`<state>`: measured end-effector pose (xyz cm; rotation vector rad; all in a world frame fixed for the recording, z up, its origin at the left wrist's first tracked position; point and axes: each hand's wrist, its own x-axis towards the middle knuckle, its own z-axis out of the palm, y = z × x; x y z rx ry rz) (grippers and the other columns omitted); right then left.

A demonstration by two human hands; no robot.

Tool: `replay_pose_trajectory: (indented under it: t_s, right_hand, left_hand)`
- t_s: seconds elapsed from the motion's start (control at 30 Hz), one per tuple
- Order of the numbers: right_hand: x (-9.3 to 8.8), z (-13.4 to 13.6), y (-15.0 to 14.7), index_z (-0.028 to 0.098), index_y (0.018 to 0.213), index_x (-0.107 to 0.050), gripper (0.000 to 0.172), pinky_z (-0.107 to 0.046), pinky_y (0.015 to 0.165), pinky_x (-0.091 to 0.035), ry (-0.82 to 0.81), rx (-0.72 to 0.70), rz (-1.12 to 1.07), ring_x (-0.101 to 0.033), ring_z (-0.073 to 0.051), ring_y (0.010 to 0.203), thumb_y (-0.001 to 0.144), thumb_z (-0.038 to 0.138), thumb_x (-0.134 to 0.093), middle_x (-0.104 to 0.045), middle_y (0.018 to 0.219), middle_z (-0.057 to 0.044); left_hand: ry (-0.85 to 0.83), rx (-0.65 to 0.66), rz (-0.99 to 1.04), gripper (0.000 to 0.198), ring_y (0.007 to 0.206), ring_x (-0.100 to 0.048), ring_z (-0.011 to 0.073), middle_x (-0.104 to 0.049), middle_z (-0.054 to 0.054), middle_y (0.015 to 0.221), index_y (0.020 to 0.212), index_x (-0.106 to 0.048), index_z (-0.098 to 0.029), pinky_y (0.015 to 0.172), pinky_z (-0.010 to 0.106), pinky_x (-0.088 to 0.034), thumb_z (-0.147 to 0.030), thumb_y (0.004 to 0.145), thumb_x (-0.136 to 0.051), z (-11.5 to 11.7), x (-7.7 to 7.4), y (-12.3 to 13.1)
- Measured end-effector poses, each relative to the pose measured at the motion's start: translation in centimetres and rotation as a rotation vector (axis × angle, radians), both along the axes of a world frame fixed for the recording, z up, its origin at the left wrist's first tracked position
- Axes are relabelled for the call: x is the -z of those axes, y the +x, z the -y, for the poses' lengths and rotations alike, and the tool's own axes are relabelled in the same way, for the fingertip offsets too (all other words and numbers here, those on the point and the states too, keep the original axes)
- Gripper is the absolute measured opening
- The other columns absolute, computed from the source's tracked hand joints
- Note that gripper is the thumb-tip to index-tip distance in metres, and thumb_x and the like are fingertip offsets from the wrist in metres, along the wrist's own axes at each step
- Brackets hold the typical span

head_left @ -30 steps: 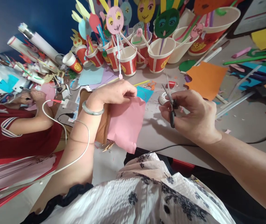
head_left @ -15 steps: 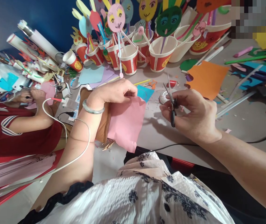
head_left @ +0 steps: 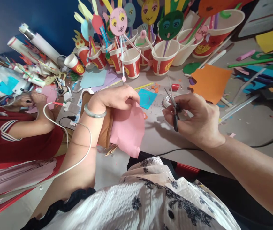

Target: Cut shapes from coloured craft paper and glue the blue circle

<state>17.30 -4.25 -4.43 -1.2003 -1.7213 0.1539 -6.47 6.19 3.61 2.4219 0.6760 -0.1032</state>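
My left hand [head_left: 117,95], with a pale green bangle on the wrist, is closed on the top edge of a pink paper sheet [head_left: 128,127] that hangs over the table's near edge. My right hand [head_left: 196,118] grips small black-handled scissors [head_left: 173,103], blades slightly apart and pointing away from me. The scissors sit a short way right of the pink sheet and do not touch it. A small blue paper piece [head_left: 146,97] lies on the table between the two hands.
Several red-and-white paper cups [head_left: 131,62] with paper faces on straws line the back of the grey table [head_left: 246,127]. An orange sheet [head_left: 210,81] lies right of the scissors. Another person in red [head_left: 23,134] works at the left. A black cable [head_left: 270,140] crosses the table's right side.
My left hand has drawn the pink sheet's right edge leftward, uncovering more of the blue piece. The scissors have barely shifted.
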Motion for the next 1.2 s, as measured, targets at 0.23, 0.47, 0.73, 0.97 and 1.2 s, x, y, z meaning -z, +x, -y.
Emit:
replay_pose_trajectory:
  t_s: [0.23, 0.47, 0.73, 0.97, 1.2]
  right_hand:
    - [-0.3, 0.2, 0.1, 0.029, 0.087, -0.059, 0.017, -0.037, 0.066, -0.050, -0.053, -0.052, -0.048, -0.063, -0.021, 0.060, 0.075, 0.020, -0.069, -0.066, 0.066, 0.003]
    - [-0.1, 0.2, 0.1, 0.026, 0.088, -0.059, 0.015, -0.036, 0.065, -0.052, -0.051, -0.062, -0.028, -0.062, -0.019, 0.061, 0.077, 0.022, -0.069, -0.065, 0.066, 0.002]
    - [-0.3, 0.2, 0.2, 0.027, 0.088, -0.059, 0.015, -0.036, 0.068, -0.053, -0.069, -0.035, -0.001, -0.062, -0.019, 0.062, 0.078, 0.022, -0.069, -0.066, 0.066, 0.001]
    - [-0.3, 0.0, 0.1, 0.028, 0.086, -0.058, 0.015, -0.037, 0.068, -0.051, -0.024, -0.009, -0.005, -0.063, -0.020, 0.061, 0.076, 0.020, -0.067, -0.068, 0.065, 0.002]
    - [-0.5, 0.0, 0.1, 0.029, 0.086, -0.057, 0.015, -0.039, 0.069, -0.052, -0.075, 0.061, 0.009, -0.063, -0.022, 0.060, 0.075, 0.023, -0.066, -0.066, 0.063, 0.003]
  left_hand:
    - [-0.498, 0.096, -0.032, 0.014, 0.060, -0.064, 0.0145, -0.072, 0.006, 0.065, 0.063, -0.073, -0.019, 0.059, 0.023, -0.047, -0.028, 0.073, -0.070, -0.1, -2.0, -1.1]
    - [-0.627, 0.165, -0.078, 0.017, 0.056, -0.065, 0.0171, -0.071, 0.008, 0.060, 0.059, -0.075, -0.023, 0.058, 0.025, -0.051, -0.034, 0.072, -0.077, -0.4, -2.7, -1.5]
    - [-0.612, 0.190, -0.091, 0.015, 0.060, -0.068, 0.0165, -0.074, 0.007, 0.064, 0.062, -0.075, -0.022, 0.060, 0.023, -0.052, -0.026, 0.075, -0.069, -0.5, -2.6, -1.2]
    - [-0.599, 0.097, -0.026, 0.010, 0.071, -0.071, 0.0176, -0.077, 0.008, 0.077, 0.076, -0.078, -0.018, 0.068, 0.022, -0.055, -0.022, 0.074, -0.069, -0.1, -2.4, -1.1]
    - [-0.506, -0.032, 0.042, 0.012, 0.071, -0.070, 0.0142, -0.077, 0.007, 0.078, 0.081, -0.077, -0.014, 0.067, 0.020, -0.051, -0.022, 0.080, -0.068, 0.3, -1.3, -0.9]
